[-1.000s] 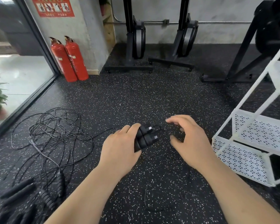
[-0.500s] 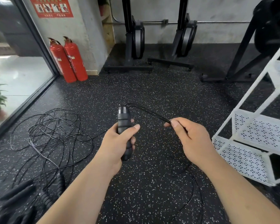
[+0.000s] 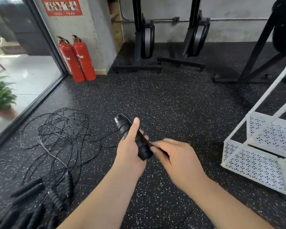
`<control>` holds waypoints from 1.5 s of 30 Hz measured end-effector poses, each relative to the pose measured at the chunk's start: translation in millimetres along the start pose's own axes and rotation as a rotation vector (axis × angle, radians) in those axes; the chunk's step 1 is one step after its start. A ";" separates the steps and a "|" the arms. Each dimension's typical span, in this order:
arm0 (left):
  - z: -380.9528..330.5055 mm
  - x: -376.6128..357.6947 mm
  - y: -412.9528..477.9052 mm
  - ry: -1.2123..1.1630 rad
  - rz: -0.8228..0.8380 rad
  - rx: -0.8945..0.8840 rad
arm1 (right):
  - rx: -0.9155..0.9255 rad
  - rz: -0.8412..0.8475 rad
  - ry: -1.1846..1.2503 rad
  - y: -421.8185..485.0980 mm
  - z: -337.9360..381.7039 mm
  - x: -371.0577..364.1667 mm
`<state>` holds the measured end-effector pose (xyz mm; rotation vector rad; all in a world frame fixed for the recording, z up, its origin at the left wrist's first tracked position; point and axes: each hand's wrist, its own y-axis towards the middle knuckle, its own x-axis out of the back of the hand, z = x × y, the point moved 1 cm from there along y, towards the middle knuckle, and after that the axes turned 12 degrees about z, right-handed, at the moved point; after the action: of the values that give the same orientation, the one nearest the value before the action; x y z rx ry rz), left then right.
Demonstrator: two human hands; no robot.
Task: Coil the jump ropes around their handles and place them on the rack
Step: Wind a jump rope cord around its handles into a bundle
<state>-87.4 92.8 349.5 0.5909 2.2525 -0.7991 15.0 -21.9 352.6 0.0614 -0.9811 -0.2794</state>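
While left hand [image 3: 129, 156] grips handles [image 3: 127, 128] and right hand [image 3: 180, 161] pinches rope [image 3: 143, 137], coiling seems barely begun, lower-left tangle [image 3: 61, 129] untouched.

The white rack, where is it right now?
In the head view, the white rack stands on the floor at the right edge, right of the right hand, which pinches the rope by the handles in the left hand.
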 end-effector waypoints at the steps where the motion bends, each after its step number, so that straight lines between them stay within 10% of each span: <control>1: 0.4 -0.7 0.0 0.011 -0.005 0.006 | 0.008 -0.007 -0.034 -0.6 0.0 -1.5; 12: -1.5 -8.4 -3.4 0.202 0.039 -0.089 | -0.088 0.017 -0.041 -13.6 1.0 -12.0; 29: 20.4 -12.8 -24.0 0.134 0.062 0.239 | -0.112 0.139 -0.058 -9.9 -2.0 -4.8; 33: 22.9 -8.3 -19.4 0.634 0.068 0.100 | -0.373 0.094 0.382 3.3 -22.0 9.9; 39: 12.3 9.3 -25.4 2.078 0.127 -0.507 | -0.680 0.161 0.708 2.3 -41.1 29.3; 45: 21.7 13.1 -24.9 2.375 0.290 -0.492 | -0.664 0.415 0.791 -0.7 -32.0 29.8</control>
<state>-101.7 62.9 336.7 2.1504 3.4848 1.6658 56.9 -32.7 358.8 -0.5938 -0.0712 -0.1593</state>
